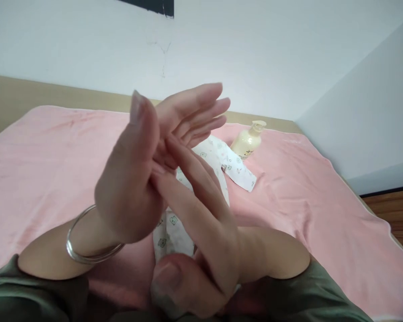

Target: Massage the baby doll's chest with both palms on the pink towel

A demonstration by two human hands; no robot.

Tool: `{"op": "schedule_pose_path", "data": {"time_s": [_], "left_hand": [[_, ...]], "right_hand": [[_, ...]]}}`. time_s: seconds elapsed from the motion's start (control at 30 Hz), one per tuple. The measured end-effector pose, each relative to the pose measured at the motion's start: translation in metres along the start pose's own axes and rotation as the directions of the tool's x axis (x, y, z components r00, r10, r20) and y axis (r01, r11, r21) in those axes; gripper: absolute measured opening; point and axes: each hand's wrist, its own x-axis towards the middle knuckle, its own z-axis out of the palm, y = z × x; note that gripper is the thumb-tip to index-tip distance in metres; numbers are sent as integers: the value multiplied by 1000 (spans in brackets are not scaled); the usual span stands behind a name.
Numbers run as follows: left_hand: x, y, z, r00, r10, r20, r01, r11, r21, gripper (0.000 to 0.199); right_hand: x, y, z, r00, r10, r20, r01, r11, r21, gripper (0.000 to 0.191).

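My left hand point(130, 179) is raised with the palm turned to the right, its thumb up and its fingers stretched out, holding nothing. The fingertips of my right hand point(208, 223) touch that palm; its fingers are extended and its thumb stands apart, lower down. Beneath both hands lies a white baby garment point(174, 232) with small bear prints, one sleeve reaching out to the right. My hands hide much of its middle. A pale yellow pump bottle point(247, 142) stands behind that sleeve, apart from my hands. A silver bangle point(74, 255) circles my left wrist.
A pink blanket point(53, 179) with some wrinkles covers the surface under the garment. Behind it runs a light wooden board point(13, 94) against a white wall point(255, 53). At the far right, a brown wooden surface point(392, 214) shows beyond the blanket's edge.
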Motion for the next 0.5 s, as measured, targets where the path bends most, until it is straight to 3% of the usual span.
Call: {"op": "schedule_pose_path", "data": {"time_s": [0.07,0.13,0.17,0.23,0.3,0.43,0.5], "left_hand": [[9,-4,-3,994,-99,-45,96,993,-68,85],[20,-18,-6,980,-178,-92,170,981,-96,88],[26,-29,-8,979,-179,-100,169,980,-102,79],[39,-57,-11,989,-97,-110,90,993,-73,50],[52,-90,-15,982,-43,-182,53,997,54,34],[68,-146,-21,954,-63,-292,165,927,336,30],[70,-166,-23,959,-23,-284,155,878,452,31]], "right_hand": [[3,8,-4,983,-135,-126,147,985,89,54],[10,19,-7,978,-177,-107,190,973,131,43],[14,24,-7,982,-167,-83,177,976,130,40],[22,35,-4,990,-126,-69,132,987,91,34],[27,50,5,997,-58,-56,59,998,19,32],[34,92,32,987,154,-53,-162,968,-190,32],[37,117,48,968,232,-96,-251,908,-335,34]]}}
